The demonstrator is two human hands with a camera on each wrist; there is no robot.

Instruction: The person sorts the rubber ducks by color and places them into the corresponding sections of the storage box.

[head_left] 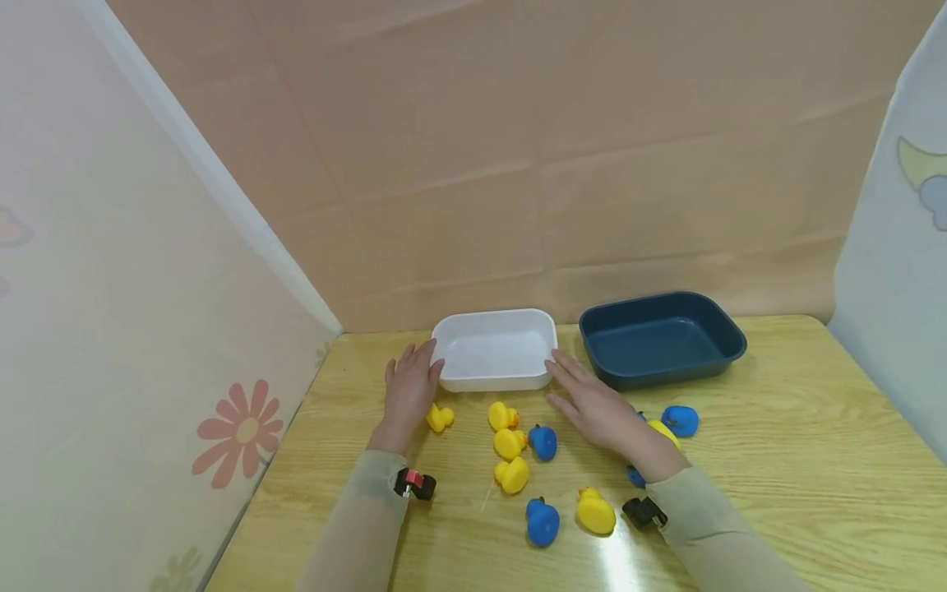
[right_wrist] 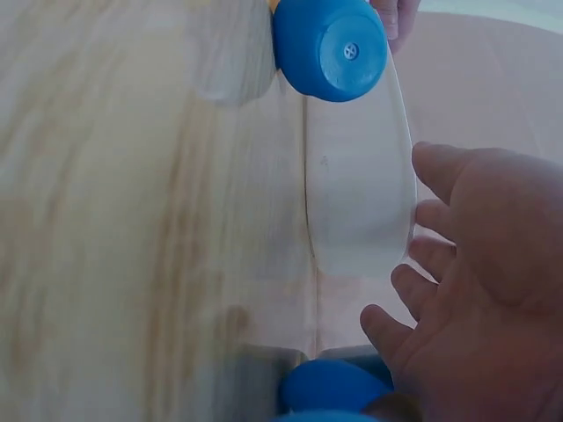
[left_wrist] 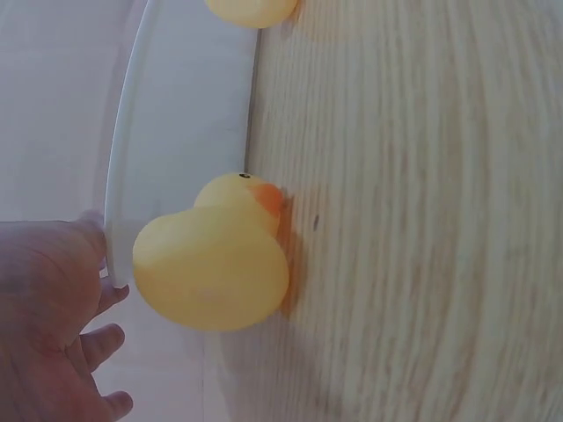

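Observation:
A white rectangular dish (head_left: 494, 349) stands at the back of the table. My left hand (head_left: 410, 390) is at its left end, fingertips at the rim. At the right end my right hand (head_left: 595, 403) has its fingers extended, with fingertips at the dish's side. Neither hand grips anything. Beside my left hand lies a yellow rubber duck (head_left: 440, 418), seen close in the left wrist view as a duck with an orange beak (left_wrist: 215, 255). A blue rubber duck (head_left: 543, 442) lies in front of the dish. More ducks are partly hidden under my right forearm.
A dark blue dish (head_left: 662, 337) stands right of the white one. Several yellow ducks (head_left: 509, 444) form a column in front. Nearer lie a blue duck (head_left: 543, 522) and a yellow duck (head_left: 595, 511). Another blue duck (head_left: 680, 420) is right of my forearm. A fabric-covered wall (head_left: 518, 164) rises behind.

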